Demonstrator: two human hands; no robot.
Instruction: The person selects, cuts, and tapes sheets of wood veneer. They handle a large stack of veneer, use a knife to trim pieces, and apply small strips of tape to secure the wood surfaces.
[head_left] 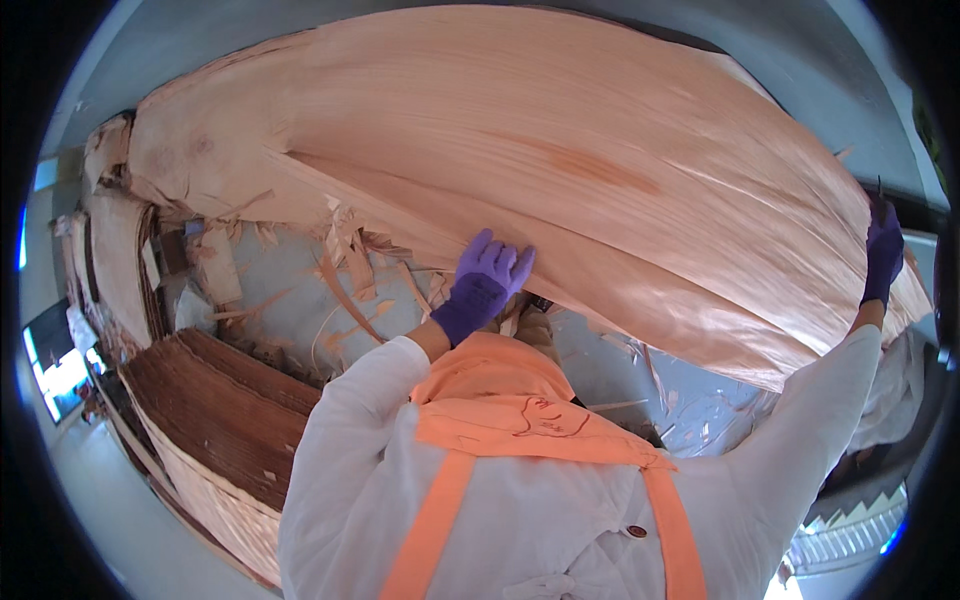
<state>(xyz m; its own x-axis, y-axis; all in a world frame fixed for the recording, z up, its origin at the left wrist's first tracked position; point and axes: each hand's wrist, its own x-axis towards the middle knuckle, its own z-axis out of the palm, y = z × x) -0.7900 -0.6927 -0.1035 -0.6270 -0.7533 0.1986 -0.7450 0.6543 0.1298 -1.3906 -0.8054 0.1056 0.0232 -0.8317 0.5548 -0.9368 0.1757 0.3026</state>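
Observation:
A large, thin sheet of pale wood veneer spreads across the view in front of me, its surface rippled and marked by a darker orange streak. Near its middle, a raised fold runs along the near edge. My left hand, in a purple glove, rests on that near edge with its fingers apart. At the sheet's right end is my right hand, also gloved in purple, with its fingers curled in. A thin dark tip pokes up above it; what it belongs to is hidden in the hand.
On the left lies a thick stack of dark brown veneer sheets. More veneer pieces lean behind it. Torn strips and scraps litter the grey floor below the sheet. Crumpled translucent plastic hangs at the right.

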